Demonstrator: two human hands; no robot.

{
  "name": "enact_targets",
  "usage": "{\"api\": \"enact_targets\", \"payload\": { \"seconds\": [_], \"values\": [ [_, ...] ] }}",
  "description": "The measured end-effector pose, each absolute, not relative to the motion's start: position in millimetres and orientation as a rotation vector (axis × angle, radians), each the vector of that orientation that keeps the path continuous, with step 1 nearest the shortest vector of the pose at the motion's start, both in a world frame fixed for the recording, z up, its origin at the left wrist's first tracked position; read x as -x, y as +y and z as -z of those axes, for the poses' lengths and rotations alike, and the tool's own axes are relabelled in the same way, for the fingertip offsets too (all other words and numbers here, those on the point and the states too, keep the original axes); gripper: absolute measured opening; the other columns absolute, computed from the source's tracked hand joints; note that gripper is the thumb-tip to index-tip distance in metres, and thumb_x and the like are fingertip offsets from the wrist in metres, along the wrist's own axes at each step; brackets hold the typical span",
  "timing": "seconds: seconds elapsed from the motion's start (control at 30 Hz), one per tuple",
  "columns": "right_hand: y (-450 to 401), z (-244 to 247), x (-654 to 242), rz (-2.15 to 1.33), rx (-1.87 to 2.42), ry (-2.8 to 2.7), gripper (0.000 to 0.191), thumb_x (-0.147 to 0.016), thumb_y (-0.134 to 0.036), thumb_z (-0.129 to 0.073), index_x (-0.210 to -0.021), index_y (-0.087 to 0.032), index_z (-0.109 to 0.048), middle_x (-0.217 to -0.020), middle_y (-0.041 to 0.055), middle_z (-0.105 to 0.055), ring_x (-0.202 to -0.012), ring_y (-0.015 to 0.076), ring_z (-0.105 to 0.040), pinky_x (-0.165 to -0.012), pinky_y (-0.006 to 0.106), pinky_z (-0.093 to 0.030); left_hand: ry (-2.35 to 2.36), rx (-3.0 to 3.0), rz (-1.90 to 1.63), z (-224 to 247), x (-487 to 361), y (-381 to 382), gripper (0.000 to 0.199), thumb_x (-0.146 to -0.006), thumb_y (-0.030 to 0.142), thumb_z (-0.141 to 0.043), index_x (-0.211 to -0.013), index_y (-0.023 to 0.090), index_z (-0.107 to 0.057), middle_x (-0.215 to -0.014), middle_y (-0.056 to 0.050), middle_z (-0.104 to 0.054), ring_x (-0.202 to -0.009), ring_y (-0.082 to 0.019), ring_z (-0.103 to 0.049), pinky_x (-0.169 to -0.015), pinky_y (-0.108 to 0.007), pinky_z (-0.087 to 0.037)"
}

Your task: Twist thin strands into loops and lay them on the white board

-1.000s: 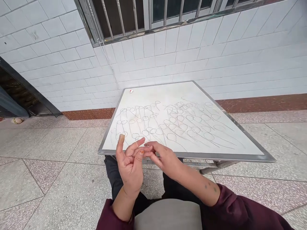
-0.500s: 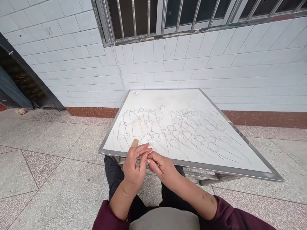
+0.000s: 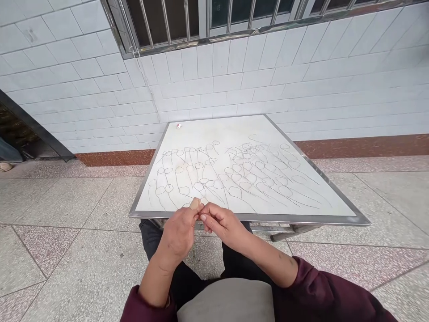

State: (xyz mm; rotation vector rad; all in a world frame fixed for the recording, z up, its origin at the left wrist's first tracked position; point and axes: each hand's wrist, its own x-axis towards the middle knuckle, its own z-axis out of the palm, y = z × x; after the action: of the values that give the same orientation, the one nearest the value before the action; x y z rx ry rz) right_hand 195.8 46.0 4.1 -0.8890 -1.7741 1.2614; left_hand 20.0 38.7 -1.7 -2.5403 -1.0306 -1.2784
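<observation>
My left hand (image 3: 179, 232) and my right hand (image 3: 229, 226) meet above the near edge of a white table (image 3: 221, 125). Their fingertips are pinched together, the left fingers curled and the right thumb pressed to its index finger. Whatever sits between them is too thin or too hidden to make out. A tan covering (image 3: 195, 204) wraps one left fingertip. Beyond the hands, many thin dark strands (image 3: 246, 147), each bent into a loop with a long tail, lie in rough rows on the tabletop.
A small white and red item (image 3: 178, 126) lies at the table's far left corner. Grey metal trim (image 3: 251, 218) edges the tabletop. Behind it stands a white tiled wall (image 3: 201, 98) with a barred window (image 3: 231, 18). A dark doorway (image 3: 23, 134) is at the left.
My left hand has turned so its back shows more, and its raised fingers have folded in toward the right fingertips. The view has shifted a little to the right.
</observation>
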Motion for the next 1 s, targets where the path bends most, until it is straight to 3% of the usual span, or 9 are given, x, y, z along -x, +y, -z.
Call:
{"api": "enact_targets", "payload": {
  "seconds": [0.23, 0.37, 0.53, 0.77, 1.0],
  "values": [
    [50.8, -1.6, -203.2, -1.106, 0.952, -1.846, 0.018, -0.095, -0.027, -0.046, -0.079, -0.021, -0.05, -0.067, -0.0036, -0.055, -0.059, 0.0104, -0.049, -0.058, 0.022, -0.039, -1.005, 2.618, 1.045, -0.8, -20.3, 40.5, 0.071, -0.09, 0.001, -0.048, -0.152, 0.018, -0.016, -0.104, -0.01, -0.069, -0.093, -0.019, -0.064, -0.079, -0.034, -0.056],
    [54.1, 1.0, -207.9, -0.884, 0.974, -2.008, 0.012, -0.096, -0.021, -0.043, -0.092, -0.019, -0.053, -0.075, -0.0008, -0.059, -0.066, 0.0118, -0.053, -0.062, 0.023, -0.042, -1.061, 2.647, 0.937, -3.9, -18.9, 41.1, 0.073, -0.09, 0.002, -0.049, -0.152, 0.02, -0.014, -0.099, -0.008, -0.067, -0.086, -0.017, -0.062, -0.077, -0.033, -0.055],
    [59.9, 9.5, -214.0, -0.497, 0.903, -2.2, 0.019, -0.097, -0.017, -0.036, -0.101, -0.018, -0.055, -0.081, 0.0033, -0.06, -0.072, 0.0144, -0.055, -0.064, 0.025, -0.042, -1.135, 2.728, 0.812, -6.6, -17.4, 39.9, 0.072, -0.092, 0.001, -0.041, -0.153, 0.021, -0.01, -0.097, -0.008, -0.065, -0.09, -0.019, -0.059, -0.081, -0.037, -0.053],
    [63.0, 13.7, -222.3, -0.088, 0.841, -2.418, 0.025, -0.097, -0.011, -0.035, -0.091, -0.018, -0.058, -0.069, 0.0014, -0.053, -0.067, 0.0152, -0.044, -0.057, 0.026, -0.032, -1.266, 2.791, 0.734, -6.8, -17.0, 40.3, 0.07, -0.093, 0.005, -0.036, -0.153, 0.021, -0.004, -0.093, -0.007, -0.064, -0.082, -0.018, -0.058, -0.076, -0.036, -0.053],
    [65.5, 12.2, -231.5, 0.015, 0.718, -2.529, 0.034, -0.092, -0.001, -0.03, -0.086, -0.018, -0.059, -0.069, 0.0022, -0.052, -0.067, 0.0165, -0.038, -0.059, 0.03, -0.03, -1.21, 2.883, 0.513, -17.6, -14.4, 45.8, 0.076, -0.089, 0.001, -0.034, -0.153, 0.024, -0.001, -0.085, -0.003, -0.062, -0.08, -0.017, -0.06, -0.076, -0.035, -0.053]
  ]
}}
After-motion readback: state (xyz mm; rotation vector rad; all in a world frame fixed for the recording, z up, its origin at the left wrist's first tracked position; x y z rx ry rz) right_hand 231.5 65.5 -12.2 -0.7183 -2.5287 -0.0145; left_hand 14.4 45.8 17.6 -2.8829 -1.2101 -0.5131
